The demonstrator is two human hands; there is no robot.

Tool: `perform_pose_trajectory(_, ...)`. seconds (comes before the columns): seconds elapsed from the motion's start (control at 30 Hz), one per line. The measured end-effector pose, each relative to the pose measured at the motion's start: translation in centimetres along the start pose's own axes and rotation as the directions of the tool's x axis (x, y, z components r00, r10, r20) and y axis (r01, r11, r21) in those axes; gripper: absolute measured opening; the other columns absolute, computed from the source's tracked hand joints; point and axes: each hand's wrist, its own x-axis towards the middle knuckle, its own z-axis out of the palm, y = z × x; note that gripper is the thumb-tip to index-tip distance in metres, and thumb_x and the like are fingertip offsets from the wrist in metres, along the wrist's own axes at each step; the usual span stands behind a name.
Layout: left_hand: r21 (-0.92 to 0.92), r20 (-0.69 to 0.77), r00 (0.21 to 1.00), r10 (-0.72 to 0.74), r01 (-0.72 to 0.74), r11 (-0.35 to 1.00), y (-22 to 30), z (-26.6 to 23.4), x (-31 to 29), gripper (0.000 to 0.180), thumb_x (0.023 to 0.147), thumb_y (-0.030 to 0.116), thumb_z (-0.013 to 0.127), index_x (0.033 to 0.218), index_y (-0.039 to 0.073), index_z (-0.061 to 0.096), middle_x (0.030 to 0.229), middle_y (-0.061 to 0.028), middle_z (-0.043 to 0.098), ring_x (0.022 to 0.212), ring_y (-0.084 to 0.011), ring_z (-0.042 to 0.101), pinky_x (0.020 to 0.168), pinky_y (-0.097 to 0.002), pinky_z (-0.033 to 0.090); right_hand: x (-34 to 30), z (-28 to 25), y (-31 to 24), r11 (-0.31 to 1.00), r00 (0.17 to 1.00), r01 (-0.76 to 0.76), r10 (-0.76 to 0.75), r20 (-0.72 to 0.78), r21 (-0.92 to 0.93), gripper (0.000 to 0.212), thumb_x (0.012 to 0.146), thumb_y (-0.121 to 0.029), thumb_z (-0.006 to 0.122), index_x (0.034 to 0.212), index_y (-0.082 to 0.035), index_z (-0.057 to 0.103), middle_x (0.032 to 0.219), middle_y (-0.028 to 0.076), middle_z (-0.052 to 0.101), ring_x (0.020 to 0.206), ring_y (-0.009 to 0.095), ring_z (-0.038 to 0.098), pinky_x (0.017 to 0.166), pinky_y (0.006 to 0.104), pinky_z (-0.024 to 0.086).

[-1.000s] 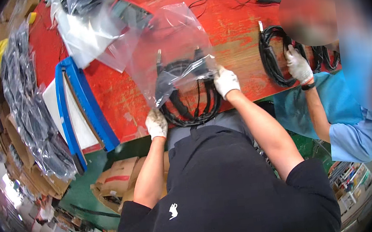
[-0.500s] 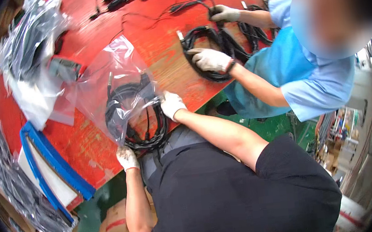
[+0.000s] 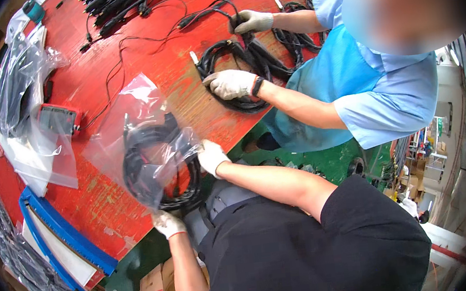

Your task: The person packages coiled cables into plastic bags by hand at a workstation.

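Note:
A clear plastic bag lies partly over a coil of black cable at the table's near edge. The coil's far part is under the film; its near part, toward my body, is outside. My white-gloved left hand is closed at the bag's near edge, beside the bottom of the coil. On the right side, my gloved right hand pinches the bag's other edge next to the coil. The fingertips of both hands are partly hidden by film and cable.
A co-worker's gloved hands handle another black cable coil at right. A pile of plastic bags, a red-framed device and a blue-edged tray are at left. Several black cables lie at the far side.
The whole view has shifted, so the table's things sit lower and further left. Both my hands keep hold of the bag's edges. The bag still partly covers the coil.

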Motion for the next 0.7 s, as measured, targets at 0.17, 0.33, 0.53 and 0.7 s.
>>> perform_pose_trajectory(0.17, 0.064, 0.045, 0.992, 0.120, -0.123, 0.990, -0.3, -0.4, 3.2, 0.031, 0.102, 0.024, 0.051, 0.125, 0.003, 0.056, 0.121, -0.0119, 0.061, 0.101, -0.0243, 0.063, 0.079, -0.0422, 0.058, -1.6, -0.8, -0.8, 0.989, 0.954, 0.136, -0.116, 0.276, -0.052, 0.047, 0.097, -0.042, 0.051, 0.115, -0.002, 0.066, 0.114, 0.028, 0.067, 0.112, 0.044, 0.064, 0.096, 0.0509, 0.050)
perform_pose_trajectory(0.33, -0.327, 0.033, 0.995, -0.092, 0.097, 0.940, 4.7, 0.7, 2.1, 0.028, 0.103, 0.019, 0.049, 0.127, 0.004, 0.054, 0.122, -0.0128, 0.061, 0.094, -0.0259, 0.067, 0.064, -0.0386, 0.060, 0.9, -10.0, -6.2, 0.895, 0.858, 0.438, -0.445, -0.258, -0.085, 0.046, 0.095, -0.036, 0.054, 0.124, -0.001, 0.060, 0.111, 0.031, 0.067, 0.106, 0.045, 0.065, 0.092, 0.0518, 0.052)
perform_pose_trajectory(0.53, -0.297, 0.024, 0.996, -0.083, 0.087, 0.951, 5.8, 1.7, 2.1, 0.029, 0.107, 0.027, 0.049, 0.124, 0.005, 0.056, 0.100, -0.0096, 0.067, 0.067, -0.0211, 0.067, 0.049, -0.0330, 0.055, 10.4, -29.9, -14.1, 0.206, 0.999, 0.030, 0.019, -0.035, 0.978, 0.027, 0.099, -0.030, 0.047, 0.079, -0.013, 0.055, 0.062, 0.003, 0.053, 0.049, 0.015, 0.050, 0.043, 0.0358, 0.043)
perform_pose_trajectory(0.7, -0.310, 0.078, 0.988, -0.134, 0.151, 0.939, 5.1, 2.2, 2.8, 0.029, 0.106, 0.022, 0.043, 0.124, 0.003, 0.056, 0.105, -0.0110, 0.069, 0.069, -0.0221, 0.068, 0.053, -0.0346, 0.056, 7.0, -23.5, -14.1, 0.467, 0.855, 0.518, -0.298, -0.425, 0.716, 0.023, 0.103, -0.027, 0.050, 0.092, -0.009, 0.059, 0.077, 0.006, 0.062, 0.061, 0.014, 0.058, 0.051, 0.0328, 0.048)
